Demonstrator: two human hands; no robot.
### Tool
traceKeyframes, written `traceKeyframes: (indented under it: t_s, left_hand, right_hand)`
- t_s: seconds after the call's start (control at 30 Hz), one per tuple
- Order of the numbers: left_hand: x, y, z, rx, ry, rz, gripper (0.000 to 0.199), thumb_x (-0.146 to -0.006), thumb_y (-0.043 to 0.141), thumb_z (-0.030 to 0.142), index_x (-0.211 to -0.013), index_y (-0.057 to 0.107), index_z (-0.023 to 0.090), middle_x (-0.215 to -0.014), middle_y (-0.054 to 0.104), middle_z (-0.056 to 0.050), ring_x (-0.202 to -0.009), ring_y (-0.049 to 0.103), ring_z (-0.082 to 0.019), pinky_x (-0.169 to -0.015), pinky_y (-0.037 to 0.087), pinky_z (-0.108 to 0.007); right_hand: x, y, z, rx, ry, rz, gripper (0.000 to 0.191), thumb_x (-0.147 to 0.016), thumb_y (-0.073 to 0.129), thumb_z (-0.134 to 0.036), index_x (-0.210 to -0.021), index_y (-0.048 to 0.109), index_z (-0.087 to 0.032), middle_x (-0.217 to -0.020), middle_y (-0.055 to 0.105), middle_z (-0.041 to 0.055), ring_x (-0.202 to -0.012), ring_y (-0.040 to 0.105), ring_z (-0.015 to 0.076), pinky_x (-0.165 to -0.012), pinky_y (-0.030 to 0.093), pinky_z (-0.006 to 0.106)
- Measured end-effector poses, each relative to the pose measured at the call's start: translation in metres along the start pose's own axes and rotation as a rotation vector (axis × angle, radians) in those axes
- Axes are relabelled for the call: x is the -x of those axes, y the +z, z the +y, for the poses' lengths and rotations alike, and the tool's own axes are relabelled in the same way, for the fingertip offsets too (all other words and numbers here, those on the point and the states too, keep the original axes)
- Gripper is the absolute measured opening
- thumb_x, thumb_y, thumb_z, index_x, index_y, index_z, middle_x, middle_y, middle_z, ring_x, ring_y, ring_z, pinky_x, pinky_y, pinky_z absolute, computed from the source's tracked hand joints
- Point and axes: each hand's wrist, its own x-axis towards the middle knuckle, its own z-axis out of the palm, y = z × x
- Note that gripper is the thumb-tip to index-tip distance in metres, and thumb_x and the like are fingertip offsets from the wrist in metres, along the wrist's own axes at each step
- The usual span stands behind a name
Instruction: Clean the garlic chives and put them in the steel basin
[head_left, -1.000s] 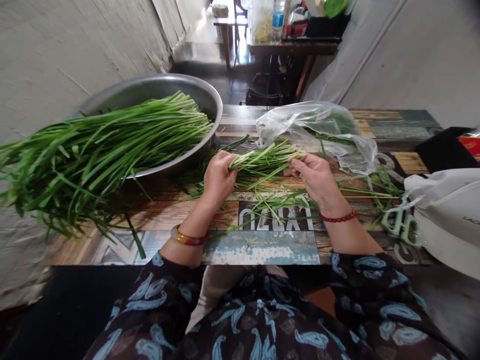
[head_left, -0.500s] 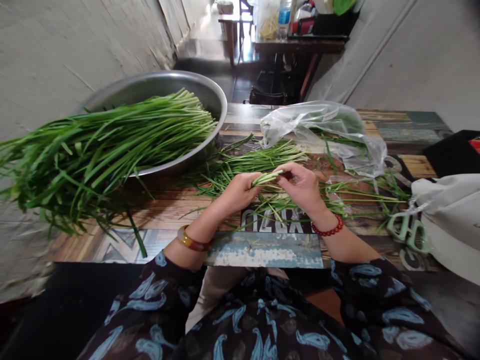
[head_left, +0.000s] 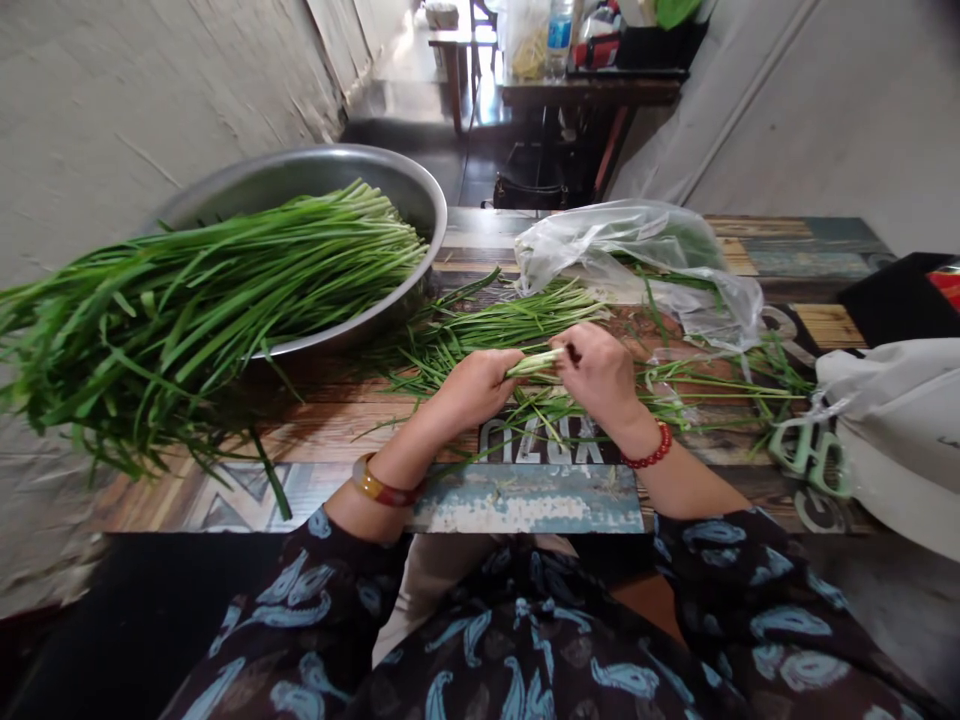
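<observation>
My left hand [head_left: 480,385] is closed round a small bunch of green stalks [head_left: 534,364], their pale ends pointing right. At those ends my right hand [head_left: 598,368] has its fingers pinched together; what lies between them is too small to make out. Behind both hands a loose pile of the same greens [head_left: 502,322] lies on the patterned wooden table [head_left: 525,500]. Scattered stalks lie under and right of my hands. On the left, a large metal basin [head_left: 431,215] holds a thick heap of long greens [head_left: 247,265], which hangs over its rim.
A clear plastic bag [head_left: 630,240] with greens lies behind my right hand. Green-handled scissors [head_left: 814,458] and a white cloth-like object [head_left: 900,430] are at the right. A second table [head_left: 592,92] with a bottle [head_left: 559,40] stands farther back.
My right hand has turned and closed more over the pale stalk ends. My left hand still holds the bunch. The whole view has shifted slightly.
</observation>
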Motion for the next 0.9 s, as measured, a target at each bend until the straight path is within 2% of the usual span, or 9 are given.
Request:
traceKeyframes:
  t_s: [0.1,0.17,0.23,0.33,0.4,0.47,0.57,0.67,0.9]
  left_hand:
    - [0.001,-0.008,0.002,0.011,0.014,0.081,0.025,-0.091,0.05,0.023,-0.068,0.049,0.018,-0.064,0.049,0.002,-0.063,0.045,-0.012,-0.061,0.032,-0.025]
    - [0.001,-0.014,0.001,0.049,0.011,0.183,0.025,-0.092,0.05,0.024,-0.067,0.049,0.018,-0.065,0.049,0.002,-0.064,0.045,-0.012,-0.062,0.034,-0.025]
    - [0.0,-0.02,-0.002,0.091,0.0,0.295,0.024,-0.092,0.051,0.025,-0.068,0.05,0.018,-0.066,0.048,0.002,-0.065,0.045,-0.012,-0.063,0.035,-0.025]
    - [0.0,-0.027,-0.009,0.109,-0.017,0.473,0.023,-0.092,0.053,0.025,-0.07,0.05,0.019,-0.065,0.046,0.003,-0.063,0.041,-0.012,-0.063,0.036,-0.025]
    - [0.0,-0.03,-0.012,0.092,-0.021,0.565,0.024,-0.091,0.056,0.024,-0.069,0.049,0.019,-0.064,0.044,0.004,-0.062,0.04,-0.011,-0.063,0.036,-0.025]
    - [0.0,-0.032,-0.013,0.071,-0.023,0.62,0.022,-0.089,0.059,0.022,-0.069,0.05,0.019,-0.065,0.046,0.004,-0.063,0.041,-0.011,-0.063,0.037,-0.024]
    - [0.0,-0.032,-0.013,0.062,-0.039,0.682,0.02,-0.087,0.062,0.02,-0.069,0.053,0.018,-0.065,0.048,0.004,-0.063,0.042,-0.01,-0.063,0.037,-0.023]
    - [-0.001,-0.032,-0.015,0.086,-0.062,0.776,0.022,-0.089,0.06,0.022,-0.069,0.053,0.018,-0.063,0.045,0.005,-0.061,0.04,-0.01,-0.061,0.036,-0.023]
    - [0.002,-0.04,-0.021,0.027,-0.079,0.902,0.02,-0.09,0.064,0.028,-0.073,0.059,0.018,-0.065,0.05,0.004,-0.063,0.045,-0.01,-0.065,0.04,-0.024]
  right_hand:
    - [-0.007,-0.006,0.017,-0.214,0.294,0.079,0.02,-0.089,0.056,-0.027,-0.074,0.068,-0.02,-0.066,0.064,0.002,-0.062,0.057,0.0172,-0.063,0.042,0.03]
    - [-0.01,-0.012,0.022,-0.337,0.355,0.038,0.025,-0.09,0.056,-0.033,-0.074,0.07,-0.019,-0.062,0.063,0.0004,-0.059,0.056,0.0158,-0.06,0.041,0.028]
    - [-0.01,-0.016,0.02,-0.374,0.263,-0.1,0.028,-0.09,0.059,-0.036,-0.069,0.07,-0.019,-0.061,0.064,0.0001,-0.06,0.057,0.0152,-0.06,0.041,0.028]
    - [-0.008,-0.018,0.013,-0.366,0.001,-0.329,0.024,-0.088,0.064,-0.034,-0.07,0.071,-0.02,-0.07,0.07,0.0016,-0.067,0.063,0.0163,-0.065,0.045,0.029]
    - [-0.007,-0.016,0.012,-0.363,-0.119,-0.326,0.02,-0.092,0.061,-0.03,-0.083,0.075,-0.021,-0.084,0.075,0.0041,-0.081,0.067,0.0188,-0.076,0.049,0.031]
    - [-0.006,-0.013,0.015,-0.314,-0.181,-0.254,0.022,-0.096,0.055,-0.026,-0.096,0.076,-0.021,-0.097,0.075,0.0071,-0.095,0.067,0.0214,-0.088,0.05,0.036]
    - [-0.004,-0.007,0.02,-0.117,-0.233,-0.255,0.026,-0.098,0.052,-0.024,-0.109,0.075,-0.021,-0.111,0.073,0.0102,-0.106,0.062,0.0257,-0.095,0.046,0.041]
    - [-0.002,-0.003,0.016,0.082,-0.244,-0.331,0.026,-0.097,0.054,-0.025,-0.114,0.073,-0.021,-0.115,0.071,0.0114,-0.106,0.058,0.0285,-0.091,0.042,0.042]
    - [-0.002,-0.011,0.011,0.093,-0.228,-0.42,0.018,-0.096,0.054,-0.024,-0.094,0.072,-0.021,-0.095,0.071,0.0076,-0.091,0.059,0.0239,-0.084,0.041,0.036]
